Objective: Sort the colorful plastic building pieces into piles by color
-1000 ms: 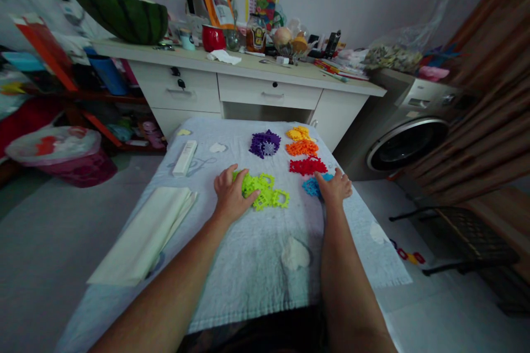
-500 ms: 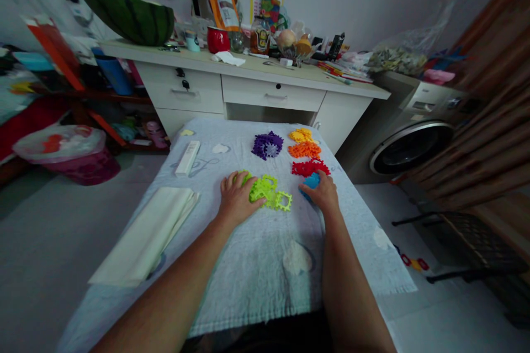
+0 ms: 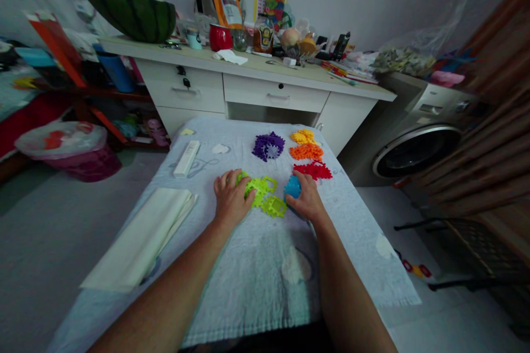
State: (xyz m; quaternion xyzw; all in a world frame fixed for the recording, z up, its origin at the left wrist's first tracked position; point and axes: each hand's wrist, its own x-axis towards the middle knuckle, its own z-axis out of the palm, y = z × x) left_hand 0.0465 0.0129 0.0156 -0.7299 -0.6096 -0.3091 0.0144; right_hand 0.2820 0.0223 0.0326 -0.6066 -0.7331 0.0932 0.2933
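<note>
My left hand (image 3: 232, 197) curls over the left side of a loose pile of lime-green toothed plastic pieces (image 3: 260, 188), thumb and fingers around some of them. Across from it, my right hand (image 3: 307, 197) grips blue toothed pieces (image 3: 292, 186) between thumb and fingers, just right of the green pile. My palm hides part of the blue ones. Beyond my right hand lie red pieces (image 3: 318, 170), then an orange heap (image 3: 306, 151) and a yellow heap (image 3: 303, 136). A dark purple heap (image 3: 268, 146) sits farther back, left of these.
A pale blue cloth (image 3: 244, 265) covers the table. On its left lie a folded cream cloth (image 3: 141, 237) and a narrow white box (image 3: 187, 159). Behind stands a white cabinet (image 3: 182, 85) with crowded top; a washing machine (image 3: 418, 127) is at right.
My right hand has moved left with the blue pieces, closer to the green pile. My left hand has shifted slightly left, and the green pieces are bunched closer together.
</note>
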